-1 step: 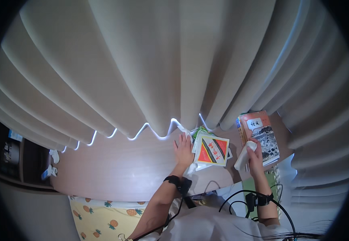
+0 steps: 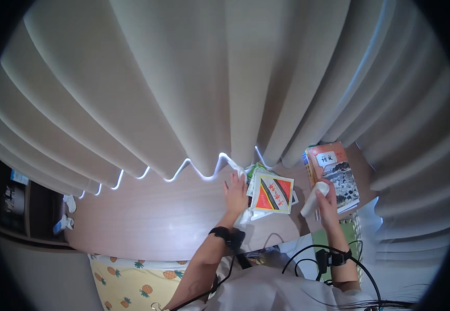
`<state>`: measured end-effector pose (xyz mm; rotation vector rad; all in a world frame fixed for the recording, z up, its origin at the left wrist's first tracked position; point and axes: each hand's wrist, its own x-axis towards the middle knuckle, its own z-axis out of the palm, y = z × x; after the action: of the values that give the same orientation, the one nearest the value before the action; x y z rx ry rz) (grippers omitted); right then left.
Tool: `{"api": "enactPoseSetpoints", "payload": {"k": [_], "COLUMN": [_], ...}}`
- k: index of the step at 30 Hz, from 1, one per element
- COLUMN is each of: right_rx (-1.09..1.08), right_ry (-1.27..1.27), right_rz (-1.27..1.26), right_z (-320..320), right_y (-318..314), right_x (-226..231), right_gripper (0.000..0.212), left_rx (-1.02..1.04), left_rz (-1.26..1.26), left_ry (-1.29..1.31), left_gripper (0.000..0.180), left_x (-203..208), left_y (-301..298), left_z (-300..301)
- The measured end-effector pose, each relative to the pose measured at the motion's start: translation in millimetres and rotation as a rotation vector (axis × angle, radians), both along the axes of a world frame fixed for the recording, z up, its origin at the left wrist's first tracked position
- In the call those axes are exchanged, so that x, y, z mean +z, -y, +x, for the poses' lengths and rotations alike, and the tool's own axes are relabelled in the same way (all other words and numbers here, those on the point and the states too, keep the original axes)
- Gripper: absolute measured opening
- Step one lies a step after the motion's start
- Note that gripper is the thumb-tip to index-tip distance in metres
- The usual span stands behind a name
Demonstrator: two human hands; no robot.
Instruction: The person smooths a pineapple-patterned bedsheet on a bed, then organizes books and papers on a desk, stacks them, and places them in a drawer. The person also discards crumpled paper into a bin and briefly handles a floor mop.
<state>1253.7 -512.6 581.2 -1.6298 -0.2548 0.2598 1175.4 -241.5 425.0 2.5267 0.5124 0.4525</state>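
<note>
My left hand (image 2: 235, 196) lies on the wooden desk (image 2: 147, 215) with its fingers stretched out and apart. Directly to its right is a small pile of flat packets, topped by a white square one with a red, yellow and black design (image 2: 273, 194). A green packet (image 2: 256, 169) shows at the pile's far side, and a crumpled white piece (image 2: 245, 215) lies beside my left palm. Over the desk's right part, my right hand (image 2: 328, 203) is closed around a white cylindrical thing (image 2: 310, 203), tilted, its exact kind unclear.
A stack of books (image 2: 333, 158) with a red and grey cover stands at the right, just beyond my right hand. Beige curtains (image 2: 199, 93) hang along the desk's far edge. Dark shelving (image 2: 15, 192) is at the left. Black cables (image 2: 359, 259) run by my right forearm.
</note>
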Motion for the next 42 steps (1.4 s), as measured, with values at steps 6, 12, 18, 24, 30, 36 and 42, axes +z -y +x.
{"api": "enactPoseSetpoints", "payload": {"k": [6, 12, 18, 24, 30, 36, 42], "right_rx": [0.171, 0.522, 0.466, 0.334, 0.461, 0.512, 0.491], "right_ry": [0.491, 0.298, 0.496, 0.282, 0.326, 0.460, 0.185], "right_rz": [-0.251, -0.061, -0.235, -0.556, -0.690, -0.926, -0.596], "right_z": [-24.2, -54.6, -20.6, 63.1, 71.1, 62.9, 74.9], "right_y": [-40.4, -125.2, -109.7, -31.6, -40.2, -76.9, -55.0], "right_x": [9.0, 16.8, 4.1, -52.1, -84.5, -79.7, -97.6], "right_gripper": [0.039, 0.042, 0.049, 0.056, 0.078, 0.088, 0.075], "left_rx": [0.017, -0.380, 0.128, 0.377, 0.551, -0.079, -0.071], "left_rz": [-0.480, -0.460, -0.581, -0.306, 0.276, 0.011, 0.073], "left_ry": [0.387, 0.197, 0.278, 0.157, 0.136, 0.019, -0.027], "left_gripper": [0.042, 0.052, 0.052, 0.065, 0.071, 0.064, 0.054], "left_x": [74.9, 128.5, 96.0, 46.8, 65.0, 67.0, 42.1], "left_y": [-22.1, -0.4, -45.4, -96.1, -73.3, -17.3, -11.2], "left_z": [-40.9, -72.3, -114.3, -143.5, -123.1, -84.1, -52.7]}}
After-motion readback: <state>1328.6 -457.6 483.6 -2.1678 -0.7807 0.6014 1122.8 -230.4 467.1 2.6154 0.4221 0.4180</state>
